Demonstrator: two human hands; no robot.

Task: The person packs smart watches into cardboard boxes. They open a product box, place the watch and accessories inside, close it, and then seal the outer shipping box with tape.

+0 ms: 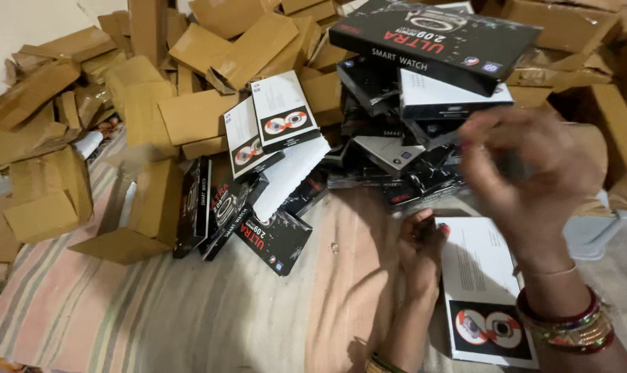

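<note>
Two hands over a heap of black watch boxes on a striped cloth.

I see my right hand (534,173) raised and blurred near the black box pile (396,166), fingers spread loose, gripping nothing. My left hand (422,252) is curled tight around something small and dark; what it is I cannot tell. It rests at the edge of a white leaflet (482,276) lying flat on the striped cloth (154,324). Brown cartons (196,114) are stacked behind, near the pile.
</note>
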